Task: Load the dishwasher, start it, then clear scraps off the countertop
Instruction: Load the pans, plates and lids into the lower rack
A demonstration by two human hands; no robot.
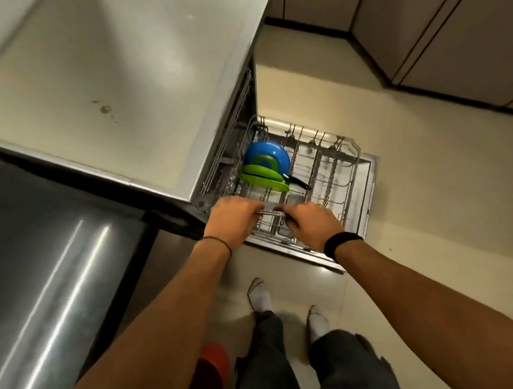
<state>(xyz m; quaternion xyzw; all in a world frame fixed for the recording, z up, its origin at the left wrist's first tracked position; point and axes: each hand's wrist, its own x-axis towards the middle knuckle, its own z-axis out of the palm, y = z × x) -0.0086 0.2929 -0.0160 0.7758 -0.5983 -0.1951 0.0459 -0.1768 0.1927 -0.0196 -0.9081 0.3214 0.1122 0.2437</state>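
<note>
The dishwasher's lower wire rack point(345, 159) is pulled out over the open door point(371, 182). A blue plate point(267, 156) and a green plate point(262, 176) stand on edge at its left, and a black handle point(298, 182) pokes out beside them. Over the rack's near left part, my left hand point(234, 217) and my right hand point(310, 225) both grip a flat, shiny metal item point(271, 213). Only its edge shows, so I cannot tell what it is.
A pale countertop point(105, 93) with a few small stains lies above the dishwasher. A stainless steel surface point(41, 264) fills the left. Cabinets point(439, 16) line the far right. My socked feet point(261, 295) stand on the tiled floor; a red object point(210, 367) lies by them.
</note>
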